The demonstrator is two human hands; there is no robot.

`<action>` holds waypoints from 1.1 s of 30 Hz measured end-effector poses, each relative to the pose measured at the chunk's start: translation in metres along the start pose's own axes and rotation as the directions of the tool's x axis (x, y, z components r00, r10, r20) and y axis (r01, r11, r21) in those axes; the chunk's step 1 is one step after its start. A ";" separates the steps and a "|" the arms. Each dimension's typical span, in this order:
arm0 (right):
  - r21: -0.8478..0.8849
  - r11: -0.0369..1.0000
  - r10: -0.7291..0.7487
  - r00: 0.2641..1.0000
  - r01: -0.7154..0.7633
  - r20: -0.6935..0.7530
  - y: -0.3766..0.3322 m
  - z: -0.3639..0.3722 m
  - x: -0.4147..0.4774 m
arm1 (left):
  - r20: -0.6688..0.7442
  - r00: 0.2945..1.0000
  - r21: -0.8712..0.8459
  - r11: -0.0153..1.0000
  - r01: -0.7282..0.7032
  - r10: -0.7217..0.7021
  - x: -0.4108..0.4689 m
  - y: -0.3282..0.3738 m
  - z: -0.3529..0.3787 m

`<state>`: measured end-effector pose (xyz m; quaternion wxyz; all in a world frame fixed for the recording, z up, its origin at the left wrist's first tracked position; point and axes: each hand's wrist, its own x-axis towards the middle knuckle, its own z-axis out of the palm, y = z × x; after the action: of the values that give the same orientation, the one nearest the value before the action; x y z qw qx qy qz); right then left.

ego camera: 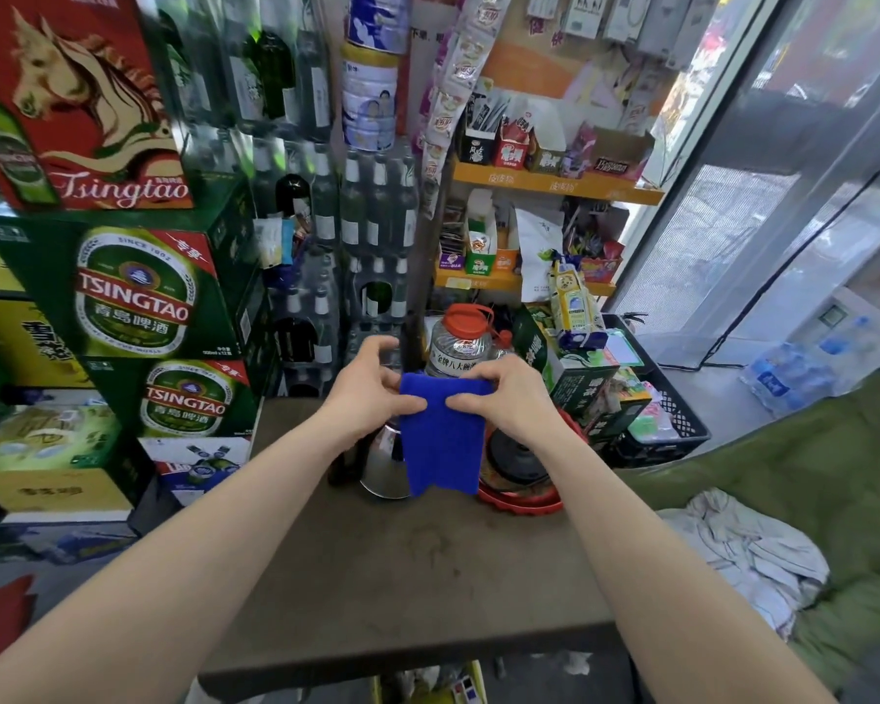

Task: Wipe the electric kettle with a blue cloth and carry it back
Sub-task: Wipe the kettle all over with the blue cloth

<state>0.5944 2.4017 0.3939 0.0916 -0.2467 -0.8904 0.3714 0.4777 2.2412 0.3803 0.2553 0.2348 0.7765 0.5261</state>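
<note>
— Both of your hands are on the blue cloth (pixel 443 444). Your left hand (pixel 372 383) pinches its top edge at ten o'clock, your right hand (pixel 499 393) pinches it at two o'clock, and the rest hangs free.

— And the electric kettle (pixel 384 464)?

— It stands at the twelve o'clock end of the bench (pixel 402 576), directly behind the hanging cloth. You see only its steel flank, at the cloth's eight o'clock. I cannot tell whether the cloth touches it.

— Which step am I on?

— I judge that you are readying the cloth and the wiping is not yet begun: no part of the cloth is plainly pressed to the metal.

— What does the next move call for?

— Free one hand to steady the kettle, bunch the cloth in the other palm, and press it flat against the steel wall. Mind the black round base (pixel 516 457) on the red tray (pixel 522 503) at the kettle's three o'clock, which is close by. The clear jug with a red cap (pixel 458 343) at twelve o'clock crowds the space behind your hands. Carrying the kettle back comes last.
</note>
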 end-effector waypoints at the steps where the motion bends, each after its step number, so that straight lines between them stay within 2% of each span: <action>1: -0.029 0.999 -0.028 1.000 0.027 -0.014 0.001 -0.001 0.001 | -0.003 0.998 0.119 0.991 -0.057 0.058 0.001 0.000 -0.001; 3: 0.026 0.999 -0.039 0.999 0.039 -0.005 0.004 -0.002 0.003 | -0.006 0.988 0.341 0.929 -0.144 0.155 0.003 0.001 -0.003; 5: 0.228 0.974 -0.020 1.000 0.015 0.022 0.003 -0.004 0.001 | 0.007 0.982 0.349 0.920 -0.180 0.189 0.005 -0.002 -0.002; 7: 0.358 0.933 -0.019 1.000 0.018 -0.002 0.001 -0.006 0.001 | 0.055 0.990 0.087 0.987 -0.137 0.132 0.004 -0.005 0.001; 9: 0.421 0.907 0.000 1.000 0.013 -0.031 0.000 -0.008 0.003 | 0.149 0.987 -0.175 0.984 -0.033 0.060 0.001 -0.008 0.006; 10: 0.429 0.903 0.023 0.999 -0.006 -0.034 0.000 -0.008 0.005 | 0.178 0.984 -0.248 0.969 0.016 0.029 0.000 -0.011 0.010; 11: 0.380 0.925 0.035 0.998 -0.015 -0.047 0.003 -0.007 0.006 | 0.184 0.983 -0.302 0.952 0.057 -0.001 -0.001 -0.014 0.015; 12: 0.260 0.965 0.007 0.997 0.013 -0.076 0.006 -0.006 0.005 | 0.177 0.983 -0.348 0.932 0.099 -0.038 -0.002 -0.017 0.020; 13: 0.095 0.993 -0.057 0.994 0.066 -0.096 0.012 -0.003 0.005 | 0.173 0.982 -0.398 0.906 0.143 -0.079 -0.003 -0.019 0.025; 14: -0.036 0.989 -0.144 0.988 0.142 -0.058 0.018 0.000 0.003 | 0.176 0.978 -0.448 0.875 0.183 -0.114 -0.004 -0.022 0.029; 16: -0.100 0.966 -0.218 0.961 0.237 0.173 0.030 0.013 -0.006 | 0.206 0.965 -0.512 0.823 0.248 -0.163 -0.004 -0.033 0.035; 18: -0.072 0.980 -0.148 0.921 0.185 0.361 0.045 0.035 -0.017 | 0.252 0.937 -0.523 0.781 0.342 -0.242 -0.006 -0.047 0.040; 21: -0.078 0.996 -0.009 0.915 0.044 0.402 0.076 0.072 -0.031 | 0.240 0.886 -0.402 0.791 0.462 -0.396 -0.007 -0.078 0.050; 23: -0.161 0.986 0.113 0.893 -0.047 0.436 0.099 0.096 -0.039 | 0.134 0.887 -0.119 0.882 0.456 -0.441 -0.006 -0.105 0.058; 25: -0.258 0.959 0.225 0.868 -0.117 0.443 0.124 0.114 -0.043 | 0.032 0.935 0.190 0.921 0.340 -0.352 -0.006 -0.130 0.059; 26: -0.278 0.948 0.265 0.867 -0.155 0.422 0.136 0.121 -0.044 | -0.027 0.960 0.288 0.918 0.275 -0.279 -0.005 -0.141 0.056; 28: -0.251 0.940 0.306 0.896 -0.231 0.322 0.151 0.128 -0.041 | -0.139 0.981 0.380 0.907 0.182 -0.138 0.001 -0.158 0.045; 30: -0.171 0.952 0.279 0.949 -0.253 0.147 0.153 0.133 -0.030 | -0.222 0.974 0.427 0.893 0.144 -0.051 0.015 -0.169 0.033; 33: -0.118 0.985 0.113 0.987 -0.126 -0.112 0.133 0.139 0.000 | -0.239 0.970 0.464 0.871 0.159 -0.049 0.050 -0.183 0.016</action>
<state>0.5956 2.3964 0.2011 0.1002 -0.3240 -0.8895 0.3063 0.4325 2.2220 0.1963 0.1300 0.1887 0.9174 0.3253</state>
